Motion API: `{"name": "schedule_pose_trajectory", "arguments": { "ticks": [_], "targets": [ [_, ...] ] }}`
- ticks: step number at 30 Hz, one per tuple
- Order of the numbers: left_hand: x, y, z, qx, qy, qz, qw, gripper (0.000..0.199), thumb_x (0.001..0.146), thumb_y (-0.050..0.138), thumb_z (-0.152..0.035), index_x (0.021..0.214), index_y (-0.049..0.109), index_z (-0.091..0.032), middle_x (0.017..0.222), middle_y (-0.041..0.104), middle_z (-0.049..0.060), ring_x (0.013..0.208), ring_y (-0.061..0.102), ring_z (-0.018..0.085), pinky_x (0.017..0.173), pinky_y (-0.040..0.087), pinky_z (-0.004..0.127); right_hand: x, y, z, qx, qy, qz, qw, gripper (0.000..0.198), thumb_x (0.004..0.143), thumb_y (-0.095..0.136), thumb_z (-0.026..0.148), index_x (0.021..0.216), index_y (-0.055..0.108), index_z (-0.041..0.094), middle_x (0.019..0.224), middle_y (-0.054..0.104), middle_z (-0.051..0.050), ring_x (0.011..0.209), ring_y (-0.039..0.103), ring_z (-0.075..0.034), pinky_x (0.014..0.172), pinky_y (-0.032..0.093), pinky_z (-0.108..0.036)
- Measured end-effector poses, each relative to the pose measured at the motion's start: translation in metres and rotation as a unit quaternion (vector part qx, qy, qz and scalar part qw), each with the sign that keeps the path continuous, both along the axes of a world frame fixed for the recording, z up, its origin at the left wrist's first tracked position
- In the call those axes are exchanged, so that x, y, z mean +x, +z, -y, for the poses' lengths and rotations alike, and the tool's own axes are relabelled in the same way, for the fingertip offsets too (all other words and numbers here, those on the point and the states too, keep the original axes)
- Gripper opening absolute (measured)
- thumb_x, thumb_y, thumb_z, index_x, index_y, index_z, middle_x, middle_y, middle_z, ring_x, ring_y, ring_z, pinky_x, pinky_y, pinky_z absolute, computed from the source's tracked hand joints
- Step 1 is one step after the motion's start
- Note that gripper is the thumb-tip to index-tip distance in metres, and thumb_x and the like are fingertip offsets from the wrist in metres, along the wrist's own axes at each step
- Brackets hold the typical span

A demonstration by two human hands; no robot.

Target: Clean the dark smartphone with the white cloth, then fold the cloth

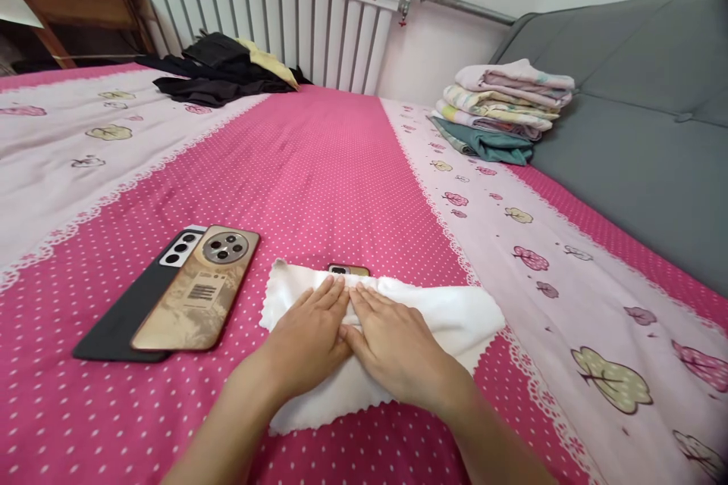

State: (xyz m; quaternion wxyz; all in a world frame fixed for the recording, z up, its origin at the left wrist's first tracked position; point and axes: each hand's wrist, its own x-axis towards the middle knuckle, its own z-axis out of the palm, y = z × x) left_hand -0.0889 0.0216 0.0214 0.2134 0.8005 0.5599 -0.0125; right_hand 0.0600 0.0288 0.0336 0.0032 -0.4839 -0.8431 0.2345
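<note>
A white cloth (pixel 460 314) with scalloped edges lies spread over a phone (pixel 357 270), of which only the top end with its camera shows. Both hands press flat on the cloth, side by side, fingertips near the phone's covered upper part. My left hand (pixel 312 330) has its fingers stretched forward. Beside it, my right hand (pixel 392 337) lies with fingers extended and its thumb close to the left thumb. To the left are two more phones, face down: a gold phone (pixel 199 295) with a round camera and a label partly overlaps a dark grey phone (pixel 128 311).
The bed has a pink dotted cover (pixel 318 167). Folded bedding (pixel 500 110) is stacked at the right against a grey headboard (pixel 637 106). Dark clothes (pixel 221 72) lie at the back, before a white radiator (pixel 284 15). A wooden desk (pixel 80 7) stands back left.
</note>
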Motion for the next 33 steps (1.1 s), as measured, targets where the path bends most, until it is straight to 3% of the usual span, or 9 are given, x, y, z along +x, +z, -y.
{"name": "schedule_pose_trajectory", "arguments": {
  "ticks": [7, 12, 15, 19, 22, 27, 33],
  "targets": [
    [-0.008, 0.012, 0.005, -0.034, -0.012, 0.041, 0.999, 0.065, 0.069, 0.063, -0.027, 0.131, 0.043, -0.021, 0.145, 0.032, 0.01, 0.135, 0.023, 0.022, 0.108, 0.028, 0.039, 0.006, 0.012, 0.008, 0.001, 0.032, -0.004, 0.999, 0.049, 0.089, 0.042, 0.038, 0.131, 0.046, 0.014, 0.136, 0.045, -0.015, 0.123, 0.042, -0.031, 0.098, 0.034, -0.046],
    [-0.021, 0.013, 0.007, -0.018, 0.004, 0.071, 0.997, 0.056, 0.063, 0.066, -0.02, 0.118, 0.056, -0.027, 0.14, 0.041, 0.003, 0.13, 0.036, 0.022, 0.104, 0.033, 0.037, 0.023, 0.031, 0.005, -0.022, 0.07, -0.023, 0.997, 0.033, 0.085, 0.05, 0.04, 0.112, 0.06, 0.024, 0.117, 0.062, -0.006, 0.103, 0.057, -0.026, 0.085, 0.043, -0.039],
    [-0.034, 0.018, 0.006, -0.024, 0.054, 0.053, 0.997, 0.049, 0.064, 0.065, -0.026, 0.113, 0.06, -0.026, 0.133, 0.051, 0.004, 0.12, 0.048, 0.023, 0.102, 0.036, 0.036, 0.04, 0.039, -0.001, -0.012, 0.039, -0.015, 0.999, 0.039, 0.082, 0.054, 0.04, 0.118, 0.057, 0.026, 0.121, 0.059, -0.005, 0.107, 0.055, -0.026, 0.087, 0.041, -0.038],
    [-0.055, 0.023, 0.008, 0.019, 0.112, 0.037, 0.993, 0.049, 0.064, 0.066, -0.04, 0.111, 0.061, -0.027, 0.124, 0.058, 0.003, 0.115, 0.051, 0.025, 0.097, 0.038, 0.036, 0.061, 0.04, -0.007, -0.005, -0.007, 0.009, 1.0, 0.05, 0.073, 0.063, 0.037, 0.121, 0.054, 0.027, 0.124, 0.056, -0.006, 0.111, 0.052, -0.028, 0.09, 0.039, -0.039],
    [-0.065, 0.026, 0.01, 0.061, 0.117, 0.02, 0.991, 0.037, 0.061, 0.067, -0.044, 0.094, 0.066, -0.028, 0.107, 0.062, 0.003, 0.1, 0.057, 0.025, 0.086, 0.043, 0.035, 0.069, 0.039, -0.01, -0.006, -0.025, 0.028, 0.999, 0.038, 0.068, 0.065, 0.029, 0.106, 0.061, 0.028, 0.107, 0.063, -0.003, 0.099, 0.056, -0.025, 0.082, 0.041, -0.034],
    [-0.066, 0.028, 0.01, 0.05, 0.137, -0.011, 0.989, 0.022, 0.06, 0.063, -0.035, 0.08, 0.065, -0.027, 0.088, 0.06, 0.0, 0.082, 0.058, 0.021, 0.072, 0.043, 0.031, 0.066, 0.039, -0.014, 0.009, -0.027, 0.067, 0.997, 0.015, 0.071, 0.056, 0.016, 0.078, 0.065, 0.026, 0.083, 0.065, 0.0, 0.082, 0.058, -0.02, 0.065, 0.038, -0.027],
    [-0.066, 0.027, 0.007, 0.065, 0.129, -0.017, 0.989, 0.011, 0.065, 0.053, -0.028, 0.068, 0.063, -0.025, 0.075, 0.062, 0.0, 0.072, 0.058, 0.019, 0.064, 0.041, 0.029, 0.067, 0.046, -0.017, 0.074, -0.048, 0.026, 0.996, 0.016, 0.081, 0.043, 0.02, 0.078, 0.058, 0.023, 0.073, 0.062, 0.0, 0.071, 0.056, -0.017, 0.058, 0.034, -0.025]
  ]
}}
